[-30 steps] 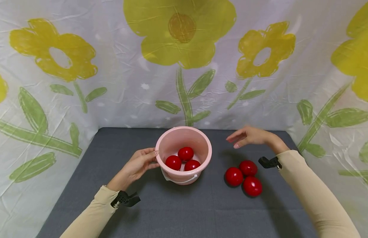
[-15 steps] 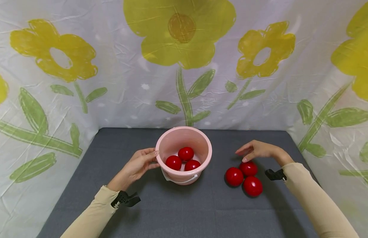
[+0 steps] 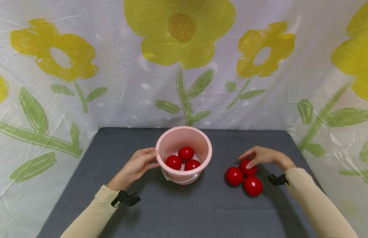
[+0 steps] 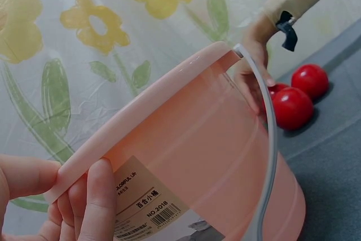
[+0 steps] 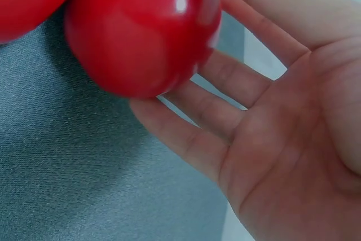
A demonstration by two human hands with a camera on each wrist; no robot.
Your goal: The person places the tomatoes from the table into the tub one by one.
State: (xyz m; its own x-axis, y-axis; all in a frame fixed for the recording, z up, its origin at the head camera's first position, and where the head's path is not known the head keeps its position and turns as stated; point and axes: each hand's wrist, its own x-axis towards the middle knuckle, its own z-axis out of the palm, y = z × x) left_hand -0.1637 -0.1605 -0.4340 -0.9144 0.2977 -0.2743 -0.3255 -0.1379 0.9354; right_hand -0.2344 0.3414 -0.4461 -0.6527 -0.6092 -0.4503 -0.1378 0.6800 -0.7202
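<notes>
A pink bucket stands on the table, and its pale handle hangs down the side. My left hand pinches the bucket's rim on its left side, thumb on one face and fingers on the other. Inside lie three glossy red balls. To the right, three more sit bunched together on the cloth. My right hand is over the rearmost red ball, its extended fingers along the far side and thumb on the near side. The front ball and the left ball lie beside it.
A dark grey cloth covers the table. White curtains printed with yellow flowers hang behind and on both sides. Each wrist wears a black strap; the left strap is near the table.
My right hand has come down and slightly to the right, from above the table to the rearmost ball. The left hand and the bucket have stayed in place.
</notes>
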